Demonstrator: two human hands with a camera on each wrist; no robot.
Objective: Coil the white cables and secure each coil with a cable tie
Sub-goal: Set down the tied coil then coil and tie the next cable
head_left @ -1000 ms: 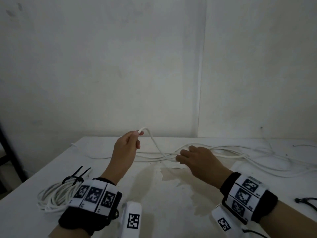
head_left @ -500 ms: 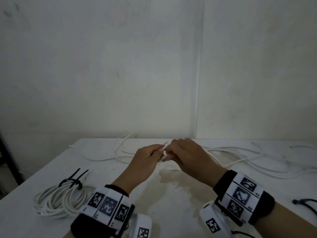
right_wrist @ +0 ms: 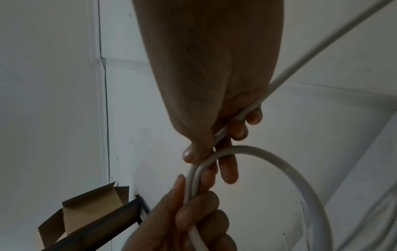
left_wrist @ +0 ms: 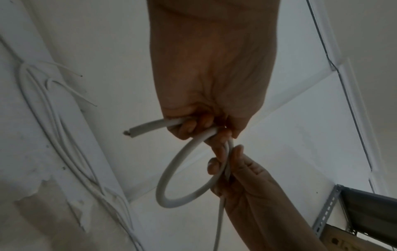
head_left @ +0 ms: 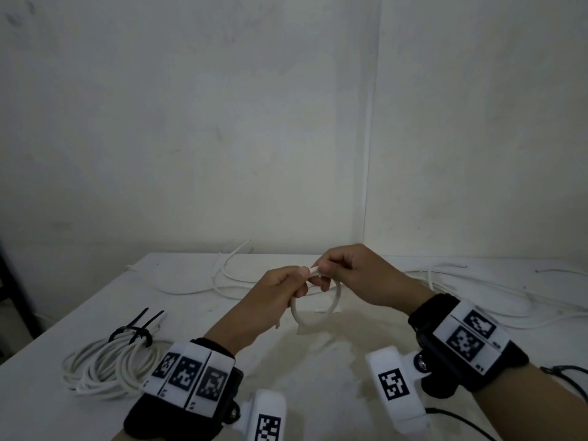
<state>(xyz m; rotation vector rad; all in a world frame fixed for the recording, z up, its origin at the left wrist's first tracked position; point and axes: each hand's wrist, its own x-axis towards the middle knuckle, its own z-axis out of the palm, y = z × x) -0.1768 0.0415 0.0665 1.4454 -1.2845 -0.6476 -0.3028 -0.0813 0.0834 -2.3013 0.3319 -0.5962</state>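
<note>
Both hands raised over table [head_left: 318,377] centre. Left hand [head_left: 273,294] and right hand [head_left: 356,275] each pinch the white cable [head_left: 338,294], one small loop hanging between them. Finished coil [head_left: 108,367], black-tied, at 8 o'clock near left edge; loose cable runs to 2 o'clock

White cable [head_left: 337,294] hidden where it passes inside both hands, black cable tie [head_left: 569,375] cut off at the head view's right edge, cardboard box [right_wrist: 86,219] partly behind a dark shelf rail, loose cables' [head_left: 477,300] far ends running out of frame
</note>
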